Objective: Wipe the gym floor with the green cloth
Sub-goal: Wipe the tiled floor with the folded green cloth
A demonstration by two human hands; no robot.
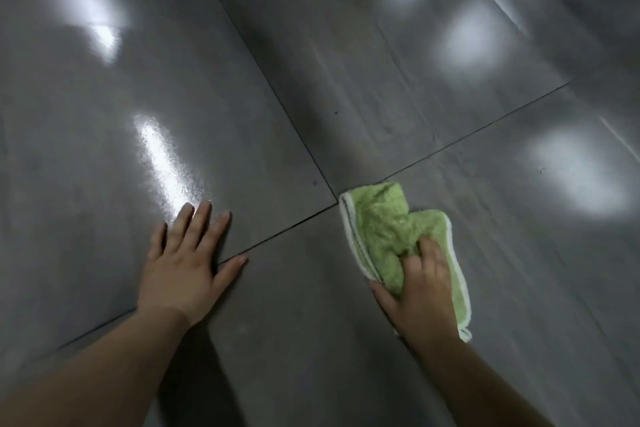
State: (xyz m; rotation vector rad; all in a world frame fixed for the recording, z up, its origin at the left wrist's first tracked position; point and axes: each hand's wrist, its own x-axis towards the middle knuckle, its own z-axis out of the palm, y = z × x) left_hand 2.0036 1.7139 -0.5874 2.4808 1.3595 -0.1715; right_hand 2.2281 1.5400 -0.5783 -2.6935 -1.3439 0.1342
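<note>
Editor: Where is the cloth point(381, 218) in this one?

Photographer: On the floor point(311, 340), right of centre, its far corner just beside the point where the tile joints point(277, 94) cross. It lies bunched and partly folded, with white edging showing along both sides.

Editor: And the grip?

Photographer: The right hand point(422, 291) sits on the near half of the cloth, fingers curled into a raised fold, thumb at the cloth's left edge. So it is clamped on the fabric, not laid flat over it. That is likely so the cloth travels with the hand instead of slipping on a glossy surface.

Editor: The other hand?

Photographer: The left hand point(183, 263) is spread flat on the bare floor, fingers straight and apart, thumb across a joint, holding nothing. It reads as a prop: the person appears to be low over the floor, leaning on that palm while the other arm wipes.

Editor: Anything else worth a line?

Photographer: Ceiling-light glare point(166, 163) shines on the floor just beyond the left fingertips. Whether the surface is wet or simply polished, I cannot tell.
</note>
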